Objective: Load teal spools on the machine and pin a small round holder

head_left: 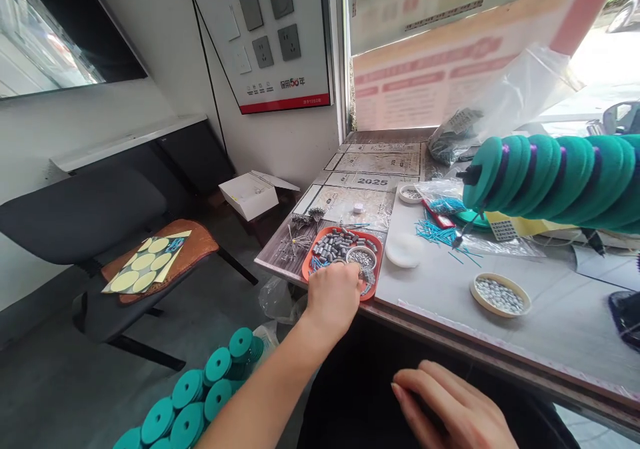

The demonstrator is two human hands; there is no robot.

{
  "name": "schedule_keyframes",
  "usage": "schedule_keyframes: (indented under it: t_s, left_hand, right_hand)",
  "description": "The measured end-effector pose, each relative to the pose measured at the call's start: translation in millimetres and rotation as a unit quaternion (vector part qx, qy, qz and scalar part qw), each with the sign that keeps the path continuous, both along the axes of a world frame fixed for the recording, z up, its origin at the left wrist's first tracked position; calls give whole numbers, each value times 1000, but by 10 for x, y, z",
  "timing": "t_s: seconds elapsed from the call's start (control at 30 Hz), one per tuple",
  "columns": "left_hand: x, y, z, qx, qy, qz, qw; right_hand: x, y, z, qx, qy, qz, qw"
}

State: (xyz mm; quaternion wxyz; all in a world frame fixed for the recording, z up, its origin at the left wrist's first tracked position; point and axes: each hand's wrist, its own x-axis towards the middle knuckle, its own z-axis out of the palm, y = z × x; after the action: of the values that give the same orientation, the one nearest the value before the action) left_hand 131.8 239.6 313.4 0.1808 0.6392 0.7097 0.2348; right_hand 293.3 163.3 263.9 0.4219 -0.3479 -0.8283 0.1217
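Observation:
My left hand [334, 295] is at the front edge of an orange tray [306, 265], its fingers bent and closed over the contents. Its fingertips are hidden behind the knuckles, so I cannot see what they hold. Grey cylindrical pieces [337, 242] fill the back of the tray, with blue-ended ones at the left. A small round dish [361, 257] of tiny metal parts sits inside, just past my knuckles. Lower down, my right hand [450, 405] hovers over my dark-clothed lap, fingers curled in towards the thumb; whatever may be between them does not show.
Right of the tray are a white round lid [403, 251], blue thin sticks [434, 231] and a dish of pale pieces [500, 294]. A rod of green discs [560, 181] juts in from the right. Stacked green discs [188, 389] stand lower left, near a chair [100, 315].

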Motion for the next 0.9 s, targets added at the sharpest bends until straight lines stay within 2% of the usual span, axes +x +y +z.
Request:
schedule_keyframes:
  t_s: [0.13,0.27,0.37,0.43,0.47,0.57,0.63,0.73,0.8,0.9]
  left_hand:
    - [26,-11,-29,19,-27,16,999]
    - [-79,-80,84,36,-92,-1,995]
    - [-188,-241,156,45,-174,-38,983]
    - [-210,-401,126,14,-306,-52,951]
    - [-198,-487,86,-17,-386,-43,921]
    - [-96,-720,-87,-105,-566,35,817]
    - [-13,-823,-193,-123,-620,81,770]
    - [69,-894,-280,-130,-649,128,739]
    - [86,-906,-295,-124,-654,150,731]
    - [83,-907,-292,-114,-655,160,729]
  right_hand:
    - [29,3,-38,-33,16,16,999]
    - [67,22,2,-22,20,28,999]
    - [81,30,41,-32,34,30,998]
    - [81,37,59,-38,40,34,998]
    - [78,41,65,-40,39,38,998]
    - [61,43,61,-39,37,49,997]
    - [46,28,39,-41,27,59,997]
    - [27,-11,-9,-43,6,43,998]
    - [20,-29,-39,-40,-5,29,999]
    - [22,-30,-69,-35,-33,50,998]
